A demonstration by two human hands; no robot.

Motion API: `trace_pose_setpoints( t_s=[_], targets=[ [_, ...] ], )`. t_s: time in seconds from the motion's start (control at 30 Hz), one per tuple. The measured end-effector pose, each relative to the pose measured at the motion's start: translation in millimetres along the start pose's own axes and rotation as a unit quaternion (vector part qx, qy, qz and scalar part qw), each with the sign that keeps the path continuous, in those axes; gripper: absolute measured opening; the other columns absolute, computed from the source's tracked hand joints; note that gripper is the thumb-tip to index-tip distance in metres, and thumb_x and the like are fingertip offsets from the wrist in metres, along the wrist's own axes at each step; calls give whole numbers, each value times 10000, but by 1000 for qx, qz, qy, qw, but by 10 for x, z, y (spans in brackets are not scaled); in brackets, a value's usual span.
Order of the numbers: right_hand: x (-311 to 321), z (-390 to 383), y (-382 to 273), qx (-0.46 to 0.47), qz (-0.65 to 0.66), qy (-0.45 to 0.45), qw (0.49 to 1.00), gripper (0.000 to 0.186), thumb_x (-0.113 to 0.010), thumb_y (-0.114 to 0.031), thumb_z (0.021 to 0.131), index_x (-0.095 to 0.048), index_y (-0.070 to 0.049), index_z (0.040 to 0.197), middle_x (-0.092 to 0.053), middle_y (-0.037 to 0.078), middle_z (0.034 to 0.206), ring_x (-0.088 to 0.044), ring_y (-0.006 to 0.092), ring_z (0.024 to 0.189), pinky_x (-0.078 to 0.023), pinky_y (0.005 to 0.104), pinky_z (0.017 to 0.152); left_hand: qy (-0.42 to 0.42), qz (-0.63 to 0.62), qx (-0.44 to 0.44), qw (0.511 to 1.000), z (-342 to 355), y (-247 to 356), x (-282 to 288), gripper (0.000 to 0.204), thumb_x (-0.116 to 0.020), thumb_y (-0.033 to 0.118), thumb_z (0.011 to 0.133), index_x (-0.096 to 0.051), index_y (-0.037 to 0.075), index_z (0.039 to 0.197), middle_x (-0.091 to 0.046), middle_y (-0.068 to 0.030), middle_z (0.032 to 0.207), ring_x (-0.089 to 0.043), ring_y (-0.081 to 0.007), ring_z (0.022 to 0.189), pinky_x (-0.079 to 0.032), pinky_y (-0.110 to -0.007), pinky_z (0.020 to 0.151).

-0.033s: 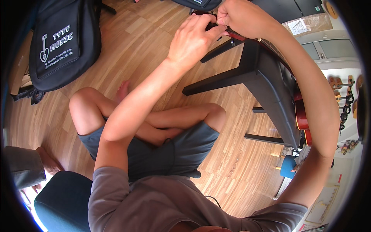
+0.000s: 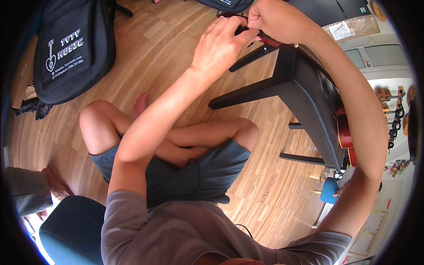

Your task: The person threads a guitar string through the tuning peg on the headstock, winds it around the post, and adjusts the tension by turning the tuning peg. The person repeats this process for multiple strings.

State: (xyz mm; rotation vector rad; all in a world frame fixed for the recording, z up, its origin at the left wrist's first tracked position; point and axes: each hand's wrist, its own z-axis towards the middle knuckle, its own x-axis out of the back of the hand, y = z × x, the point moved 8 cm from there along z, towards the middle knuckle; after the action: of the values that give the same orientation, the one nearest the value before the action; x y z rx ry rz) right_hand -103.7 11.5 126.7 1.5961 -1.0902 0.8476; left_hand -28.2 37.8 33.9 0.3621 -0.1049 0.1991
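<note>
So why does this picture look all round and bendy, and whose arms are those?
The camera sits on a person's head and looks down, so you see their own arms and crossed legs. Its wide lens bends straight lines near the edge. The left hand and right hand meet at the far end of a reddish guitar, pinching a small dark part there; it is too small to tell what exactly. The guitar lies on a black stand on the wooden floor. A black guitar bag lies to the left, a blue chair is below, and another person's foot shows nearby.

guitar head (image 2: pixel 242 27) hidden behind fingers (image 2: pixel 229 26)
</note>
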Motion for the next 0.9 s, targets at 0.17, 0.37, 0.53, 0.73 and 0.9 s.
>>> trace_pose_setpoints(
  t_s=[0.17,0.37,0.53,0.73,0.9],
  targets=[
    [66,-23,34,-9,121,-36,992,161,-645,-88,851,-718,15,752,-669,169,655,-656,259,605,-520,399,599,-14,-12,20,1000,39,-5,15,196,-801,296,873,-806,163,1018,-670,-6,1045,-681,-240,884,-574,-400,709],
    [-149,81,305,-40,258,-17,965,172,-628,-80,926,-745,21,851,-722,95,704,-664,167,643,-537,341,627,-21,-19,32,999,30,-37,21,202,-800,289,879,-818,189,1054,-660,-21,1080,-688,-242,912,-586,-395,731],
    [-253,119,526,-16,274,-13,962,184,-662,-145,952,-774,0,946,-754,104,813,-688,184,722,-548,345,712,-18,-26,29,999,23,-47,-31,207,-815,256,865,-823,196,1063,-662,-24,1088,-693,-230,928,-591,-380,725],
    [-345,112,721,-31,290,15,957,276,-730,-245,956,-788,-4,1079,-770,84,929,-684,167,849,-521,347,840,-23,-34,43,998,32,-86,-34,233,-835,239,846,-819,182,1071,-670,-30,1100,-699,-228,931,-590,-369,724],
    [-446,71,827,-88,354,6,931,282,-746,-242,945,-788,0,1082,-773,98,938,-687,159,854,-522,326,831,-37,-93,131,986,80,-140,-58,277,-848,241,838,-808,135,1090,-677,-42,1103,-699,-244,903,-583,-367,730]
  ],
)
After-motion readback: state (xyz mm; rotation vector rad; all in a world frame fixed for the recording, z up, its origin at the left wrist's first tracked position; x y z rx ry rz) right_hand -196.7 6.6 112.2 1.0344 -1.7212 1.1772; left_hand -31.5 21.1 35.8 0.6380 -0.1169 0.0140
